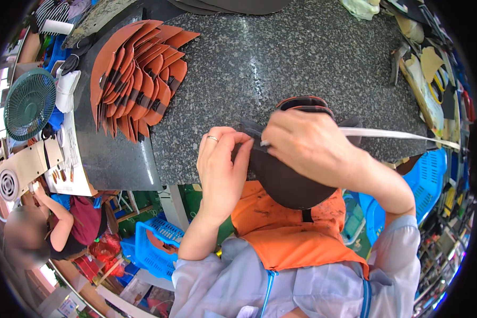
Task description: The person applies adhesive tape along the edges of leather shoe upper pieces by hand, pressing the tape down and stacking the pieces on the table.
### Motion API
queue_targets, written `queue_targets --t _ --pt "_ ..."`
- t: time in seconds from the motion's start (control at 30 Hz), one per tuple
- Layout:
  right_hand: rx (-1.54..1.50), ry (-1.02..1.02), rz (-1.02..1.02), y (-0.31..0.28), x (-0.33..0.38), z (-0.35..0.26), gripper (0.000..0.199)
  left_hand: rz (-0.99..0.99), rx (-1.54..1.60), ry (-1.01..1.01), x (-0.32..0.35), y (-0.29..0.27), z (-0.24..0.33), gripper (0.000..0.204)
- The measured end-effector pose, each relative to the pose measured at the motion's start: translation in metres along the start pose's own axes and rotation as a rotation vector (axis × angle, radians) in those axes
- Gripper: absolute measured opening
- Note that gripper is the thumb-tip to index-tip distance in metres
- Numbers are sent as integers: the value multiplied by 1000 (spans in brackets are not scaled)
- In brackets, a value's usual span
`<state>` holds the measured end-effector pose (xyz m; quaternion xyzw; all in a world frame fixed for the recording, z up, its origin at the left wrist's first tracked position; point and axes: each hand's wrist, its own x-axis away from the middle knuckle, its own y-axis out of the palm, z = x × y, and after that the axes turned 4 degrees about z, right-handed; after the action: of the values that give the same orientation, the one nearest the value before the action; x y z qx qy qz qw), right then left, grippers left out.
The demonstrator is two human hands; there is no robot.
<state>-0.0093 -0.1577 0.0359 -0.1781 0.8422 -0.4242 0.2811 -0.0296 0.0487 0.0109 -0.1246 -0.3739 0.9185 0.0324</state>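
Across the grey speckled stone surface (281, 58) you are working at its near edge, standing over it in an orange apron (286, 233). Fanned stack of orange-brown leather pieces (138, 79) is lying at the far left of the surface, well apart from your hands. Green fan (29, 103) is sitting off the left edge; blue basket (153, 246) is standing below the surface, and another person is sitting at lower left.

You are holding a dark brown leather piece (286, 180) over the near edge, its lower part hanging down in front of the apron, its upper rim with an orange edge showing just behind your right hand (312, 146). That hand is lying closed over the top of the piece, pressing it down; fingertips are hidden, so how they are pinching is hard to tell. Your left hand (222, 164), ring on one finger, is gripping the piece's left edge, fingers curled against it. A thin white strip (397, 134) is running out from under your right hand toward the right.

Judging by the pose, you are laying or pressing the strip along the piece's edge. Next move is probably calling for keeping the strip aligned with the edge while the left hand is steadying the piece, sliding pressure along without letting it wrinkle.
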Motion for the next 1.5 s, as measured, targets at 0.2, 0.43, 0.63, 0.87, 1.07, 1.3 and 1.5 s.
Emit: queue_targets --t 0.2,0.43,0.63,0.87,1.07,1.3,1.5 --pt "84 -79 46 8 21 -11 16 -42 -18 52 -12 -7 8 22" --pt "68 -80 85 11 33 -12 18 -314 127 -209 -36 -21 -4 10" --pt "69 -86 107 12 37 -8 18 -213 150 -220 -32 -20 -4 19" --pt "82 -95 131 15 40 -7 19 -311 62 -137 -39 -17 3 17" --pt "76 -97 113 13 39 -8 18 -375 247 -272 -45 -21 -11 11" --pt "66 -99 115 14 42 -5 20 -545 666 -487 -58 -40 -21 10" --pt "69 -111 114 17 43 -5 20 -392 975 -434 -58 -48 -27 12"
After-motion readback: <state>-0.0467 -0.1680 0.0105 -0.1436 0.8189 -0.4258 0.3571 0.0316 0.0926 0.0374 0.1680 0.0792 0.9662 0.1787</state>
